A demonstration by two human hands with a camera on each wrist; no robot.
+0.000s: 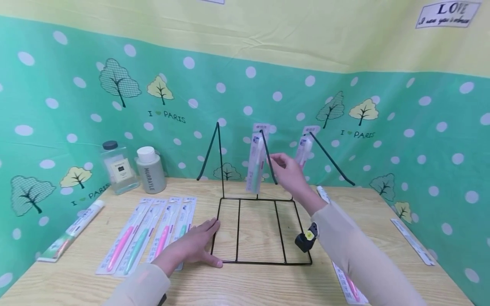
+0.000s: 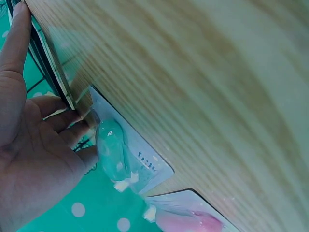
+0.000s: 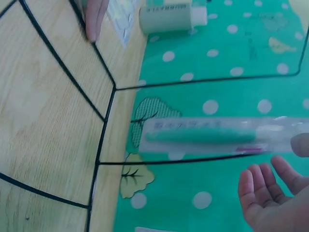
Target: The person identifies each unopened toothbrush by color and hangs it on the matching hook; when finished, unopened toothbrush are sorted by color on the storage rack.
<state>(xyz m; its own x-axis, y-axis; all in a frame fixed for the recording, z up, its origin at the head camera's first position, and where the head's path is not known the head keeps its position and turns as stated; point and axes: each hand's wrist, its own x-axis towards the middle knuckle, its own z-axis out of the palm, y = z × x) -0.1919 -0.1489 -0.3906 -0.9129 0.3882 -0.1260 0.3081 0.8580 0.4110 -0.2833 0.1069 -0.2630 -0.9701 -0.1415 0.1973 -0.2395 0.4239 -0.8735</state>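
A black wire rack (image 1: 262,263) with three sloping hooks stands mid-table. My left hand (image 1: 197,244) rests at its left side, fingers extended by the side bar and thumb near the front corner. On the middle hook hangs a packaged green toothbrush (image 1: 254,172), tilted slightly. My right hand (image 1: 289,172) is just right of it, fingers loosely bent; in the right wrist view the thumb overlaps the edge of the pack (image 3: 203,136), the other fingers apart below. Another packaged toothbrush (image 1: 303,148), with pink on it, hangs on the right hook, partly behind my hand. The left hook (image 1: 208,149) carries nothing.
Several packaged toothbrushes (image 1: 132,233) lie left of the rack, beside a toothpaste tube (image 1: 72,231). A glass bottle (image 1: 121,170) and a grey bottle (image 1: 151,172) stand behind them. Under my right forearm lies another packaged toothbrush (image 1: 348,284); a flat white strip (image 1: 412,242) is farther right.
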